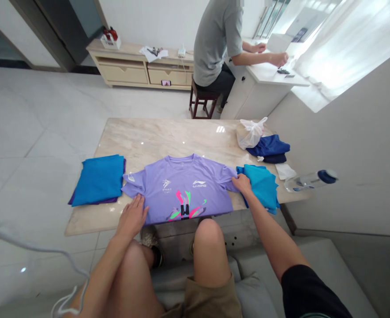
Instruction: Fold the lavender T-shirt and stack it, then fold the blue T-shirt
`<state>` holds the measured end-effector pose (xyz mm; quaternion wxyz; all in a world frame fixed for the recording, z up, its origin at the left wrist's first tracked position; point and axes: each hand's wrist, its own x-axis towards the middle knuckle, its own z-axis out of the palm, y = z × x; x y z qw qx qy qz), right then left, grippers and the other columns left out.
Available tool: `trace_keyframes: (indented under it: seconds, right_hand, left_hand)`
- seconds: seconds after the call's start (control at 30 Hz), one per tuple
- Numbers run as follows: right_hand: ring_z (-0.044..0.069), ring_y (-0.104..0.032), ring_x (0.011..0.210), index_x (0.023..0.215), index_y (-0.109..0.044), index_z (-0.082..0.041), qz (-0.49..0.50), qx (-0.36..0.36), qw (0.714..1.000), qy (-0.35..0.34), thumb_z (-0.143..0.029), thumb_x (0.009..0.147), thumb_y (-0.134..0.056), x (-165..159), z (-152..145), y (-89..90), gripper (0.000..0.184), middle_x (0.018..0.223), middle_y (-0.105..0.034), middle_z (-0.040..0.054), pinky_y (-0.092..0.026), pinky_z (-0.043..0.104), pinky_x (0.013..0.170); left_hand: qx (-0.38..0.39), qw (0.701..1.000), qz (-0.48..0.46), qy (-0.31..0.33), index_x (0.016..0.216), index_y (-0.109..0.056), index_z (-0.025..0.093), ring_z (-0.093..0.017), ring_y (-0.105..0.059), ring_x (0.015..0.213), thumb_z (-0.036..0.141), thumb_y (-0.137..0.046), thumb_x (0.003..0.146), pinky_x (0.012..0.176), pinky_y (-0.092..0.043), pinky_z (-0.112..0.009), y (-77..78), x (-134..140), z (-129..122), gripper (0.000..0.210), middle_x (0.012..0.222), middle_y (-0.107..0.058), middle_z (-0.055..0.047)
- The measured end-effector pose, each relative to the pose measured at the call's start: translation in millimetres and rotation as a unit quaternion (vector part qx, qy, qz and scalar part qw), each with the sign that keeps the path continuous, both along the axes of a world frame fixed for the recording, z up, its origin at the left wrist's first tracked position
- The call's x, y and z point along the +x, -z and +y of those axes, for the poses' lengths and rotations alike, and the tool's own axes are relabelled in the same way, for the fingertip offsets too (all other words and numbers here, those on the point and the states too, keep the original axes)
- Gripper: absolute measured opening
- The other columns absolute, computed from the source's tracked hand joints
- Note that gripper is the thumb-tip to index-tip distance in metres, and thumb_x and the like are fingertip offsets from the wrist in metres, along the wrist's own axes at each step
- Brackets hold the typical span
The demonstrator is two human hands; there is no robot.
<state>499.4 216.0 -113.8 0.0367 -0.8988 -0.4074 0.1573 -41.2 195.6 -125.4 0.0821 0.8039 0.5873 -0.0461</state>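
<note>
A light purple T-shirt lies spread front side up on the table, its neck pointing away from me and its lower part at the table's near edge. White logos and a bright printed figure mark its chest. My left hand rests with fingers laid out on the shirt's left side, just below the sleeve. At the other side, my right hand has its fingers closed on the right sleeve's end. Beside that hand is a pile of blue folded clothes. Further left sits another blue folded stack with purple cloth under it.
The marble-patterned table also bears a white plastic bag, dark blue cloth and a clear bottle at right. A person sits on a stool at a white counter beyond. A white cable hangs at lower left.
</note>
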Motion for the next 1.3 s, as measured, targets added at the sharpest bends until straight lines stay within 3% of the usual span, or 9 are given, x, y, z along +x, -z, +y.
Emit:
trace_keyframes:
  seconds: [0.2,0.4,0.5,0.63,0.77,0.93,1.07,1.2,1.3]
  right_hand:
    - [0.027,-0.072,0.102,0.118,-0.069,-0.018,-0.018,0.069,0.997,-0.041,-0.026,0.096,-0.065,-27.6,-7.0,-46.0,0.024,0.113,-0.079,0.0133,-0.05,0.029,0.083]
    - [0.024,-0.074,0.105,0.124,-0.066,-0.023,0.025,0.122,0.957,-0.26,-0.02,0.099,-0.062,-133.1,-10.2,-62.8,0.025,0.126,-0.078,0.0093,-0.053,0.03,0.09]
    - [0.021,-0.076,0.098,0.133,-0.065,-0.023,0.121,0.128,0.922,-0.345,-0.032,0.106,-0.061,-165.1,-12.8,-54.1,0.03,0.131,-0.078,0.0088,-0.056,0.033,0.096]
    - [0.025,-0.074,0.117,0.14,-0.066,-0.018,0.132,0.175,0.925,-0.309,-0.028,0.111,-0.038,-150.6,-20.8,-27.9,0.041,0.134,-0.076,0.0148,-0.056,0.04,0.108]
    - [0.03,-0.049,0.155,0.157,-0.057,-0.012,0.038,0.163,0.933,-0.318,-0.031,0.112,-0.035,-132.0,-40.7,14.1,0.053,0.167,-0.053,0.0195,-0.04,0.05,0.129]
    - [0.034,-0.019,0.17,0.172,-0.037,-0.011,-0.033,0.145,0.931,-0.335,-0.041,0.114,-0.035,-140.3,-57.1,54.3,0.065,0.181,-0.027,0.0174,-0.019,0.061,0.136]
    - [0.033,-0.017,0.171,0.174,-0.034,-0.013,-0.057,0.145,0.93,-0.334,-0.043,0.114,-0.034,-120.7,-31.8,59.8,0.067,0.182,-0.025,0.015,-0.009,0.064,0.137]
    - [0.035,-0.022,0.169,0.171,-0.039,-0.014,-0.068,0.131,0.933,-0.327,-0.042,0.112,-0.037,-87.1,14.0,56.5,0.066,0.18,-0.031,0.0153,-0.012,0.066,0.136]
    - [0.036,-0.026,0.168,0.169,-0.043,-0.015,-0.073,0.127,0.932,-0.331,-0.043,0.11,-0.041,-82.1,29.3,54.9,0.066,0.178,-0.035,0.0162,-0.016,0.067,0.135]
  left_hand:
    - [0.001,1.0,-0.007,-0.004,0.157,-0.058,0.005,-0.036,-0.052,0.156,0.032,-0.039,0.111,0.125,-0.047,-0.054,-8.6,6.5,-3.1,0.057,0.168,-0.051,-0.025]
    - [0.0,1.0,-0.025,-0.01,0.156,-0.058,0.005,-0.038,-0.052,0.155,0.031,-0.04,0.11,0.126,-0.045,-0.056,-10.1,6.5,-6.0,0.056,0.167,-0.052,-0.025]
    - [-0.004,1.0,-0.023,-0.011,0.157,-0.058,0.005,-0.038,-0.051,0.156,0.03,-0.038,0.11,0.126,-0.044,-0.058,-11.4,7.3,-6.4,0.057,0.168,-0.051,-0.025]
    - [-0.017,0.999,-0.024,-0.017,0.159,-0.056,0.004,-0.039,-0.049,0.157,0.031,-0.038,0.109,0.128,-0.041,-0.058,-12.3,9.2,-6.3,0.059,0.169,-0.049,-0.026]
    - [-0.009,0.999,-0.031,-0.022,0.166,-0.049,0.01,-0.04,-0.046,0.159,0.034,-0.037,0.11,0.128,-0.038,-0.064,-9.9,11.9,-9.5,0.062,0.17,-0.048,-0.026]
    - [-0.015,0.999,0.04,-0.021,0.17,-0.044,0.015,-0.043,-0.037,0.163,0.041,-0.043,0.11,0.129,-0.031,-0.067,-3.3,21.8,-12.4,0.065,0.174,-0.04,-0.027]
    - [-0.004,0.997,0.058,-0.045,0.172,-0.039,0.013,-0.046,-0.032,0.165,0.045,-0.045,0.111,0.129,-0.028,-0.069,2.8,44.0,11.3,0.069,0.176,-0.034,-0.031]
    - [-0.002,0.997,0.052,-0.057,0.173,-0.037,0.015,-0.046,-0.032,0.165,0.046,-0.045,0.112,0.127,-0.032,-0.07,5.8,72.8,52.4,0.069,0.177,-0.033,-0.031]
    - [-0.012,0.997,0.053,-0.056,0.172,-0.039,0.015,-0.046,-0.036,0.163,0.044,-0.049,0.11,0.127,-0.032,-0.07,4.8,82.6,65.3,0.07,0.175,-0.036,-0.03]
